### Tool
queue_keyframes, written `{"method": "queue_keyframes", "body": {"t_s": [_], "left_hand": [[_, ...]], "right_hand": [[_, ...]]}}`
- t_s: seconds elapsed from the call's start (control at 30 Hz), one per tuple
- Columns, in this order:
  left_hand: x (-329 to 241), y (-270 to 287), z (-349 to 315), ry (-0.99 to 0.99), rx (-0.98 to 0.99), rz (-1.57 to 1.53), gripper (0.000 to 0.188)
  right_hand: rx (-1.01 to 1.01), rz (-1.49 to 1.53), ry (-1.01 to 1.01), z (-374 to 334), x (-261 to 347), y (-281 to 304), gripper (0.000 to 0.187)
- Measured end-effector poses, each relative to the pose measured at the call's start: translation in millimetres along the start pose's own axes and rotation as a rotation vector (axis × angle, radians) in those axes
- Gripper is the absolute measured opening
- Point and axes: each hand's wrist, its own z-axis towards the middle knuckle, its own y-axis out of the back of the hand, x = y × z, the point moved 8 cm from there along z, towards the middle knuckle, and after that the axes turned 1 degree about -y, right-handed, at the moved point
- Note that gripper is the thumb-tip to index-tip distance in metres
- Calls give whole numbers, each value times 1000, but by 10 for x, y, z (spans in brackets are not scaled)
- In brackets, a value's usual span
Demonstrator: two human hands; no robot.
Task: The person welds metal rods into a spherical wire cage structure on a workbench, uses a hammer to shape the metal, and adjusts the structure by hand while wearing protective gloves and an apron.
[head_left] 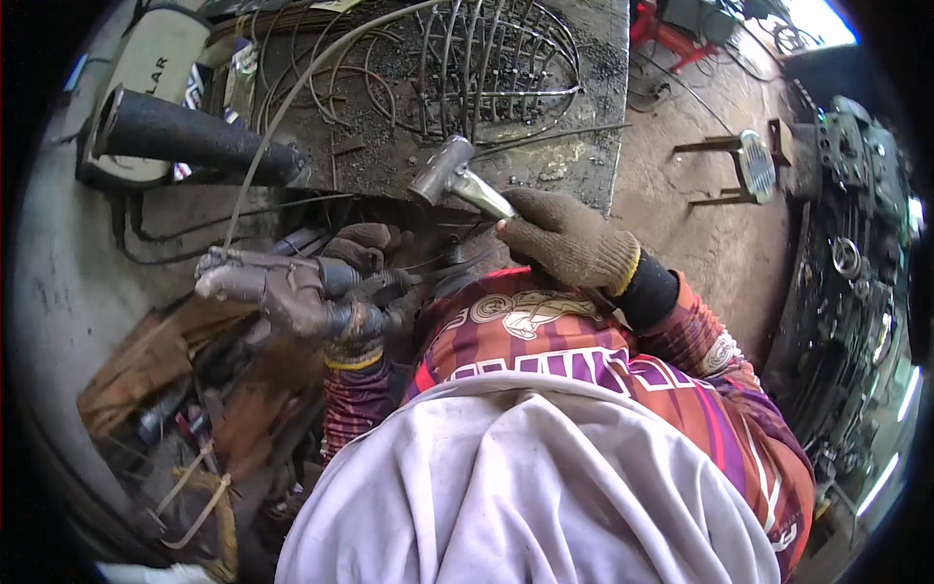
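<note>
My right hand [569, 238], in a brown knitted glove, grips a hammer [484, 195] by its metal handle. The steel hammer head [443, 170] is raised by the near edge of the workbench. On the left, a worn metal vise-like fixture [282, 282] stands in front of my left forearm. Behind it shows part of my left hand [362, 245], gloved too, with curled fingers; what they hold is hidden. A long thin metal rod [277, 112] rises from the fixture and bends over the bench.
A round frame of bent rods [496, 83] lies on the dark metal workbench [574, 180]. A thick dark pipe [195, 136] juts out at left. Cardboard and scrap [136, 375] lie low left. A small metal stand [754, 165] and a heavy machine [846, 253] are at right.
</note>
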Motion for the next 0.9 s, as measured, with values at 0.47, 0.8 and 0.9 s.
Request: {"method": "queue_keyframes", "body": {"t_s": [0.47, 0.8, 0.9], "left_hand": [[-470, 578, 450, -86, 151, -92, 29], [-622, 599, 524, -101, 199, -90, 28], [-631, 514, 531, -92, 235, -93, 28]], "right_hand": [[-272, -2, -88, 29, 322, -476, 42], [-314, -18, 13, -35, 234, -504, 43], [-306, -153, 32, 39, 318, -613, 42]]}}
